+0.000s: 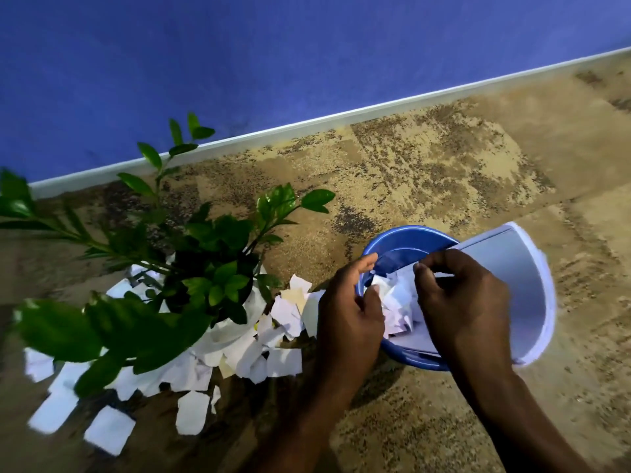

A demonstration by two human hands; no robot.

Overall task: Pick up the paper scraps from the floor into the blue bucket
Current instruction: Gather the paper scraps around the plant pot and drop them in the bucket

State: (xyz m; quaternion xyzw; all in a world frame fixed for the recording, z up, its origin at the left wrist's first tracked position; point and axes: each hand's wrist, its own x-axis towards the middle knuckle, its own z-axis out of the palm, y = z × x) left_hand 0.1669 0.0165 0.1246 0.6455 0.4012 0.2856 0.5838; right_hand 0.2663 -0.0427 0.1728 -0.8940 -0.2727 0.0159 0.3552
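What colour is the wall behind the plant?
Blue wall, seen from the head camera.

Our two bare hands, left hand (350,312), right hand (466,302), our forearms uncovered, no sleeves, rings or watch on us

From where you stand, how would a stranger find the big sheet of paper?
Find the blue bucket on the floor right of the potted plant. The big sheet curves over its right rim, beside the right hand. Unlike the torn scraps, it is whole.
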